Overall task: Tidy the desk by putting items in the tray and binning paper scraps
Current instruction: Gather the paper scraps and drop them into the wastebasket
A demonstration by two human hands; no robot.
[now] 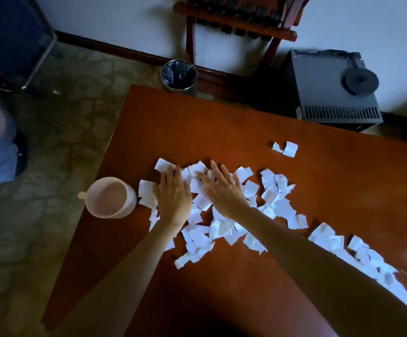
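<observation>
The left hand (173, 198) and right hand (222, 193) are pressing flat, straight-fingered, on paper scraps (276, 198) trailing toward 4 o'clock, apparently gathering them, needing a scoop next toward the bin (179, 74) at 12 o'clock.

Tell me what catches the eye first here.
Torn white paper scraps lie strewn across the reddish-brown wooden desk, with the left hand and right hand spread flat on them. A pale pink ceramic mug stands near the desk's left edge, and a round black-lined metal bin sits on the floor beyond the desk.
</observation>
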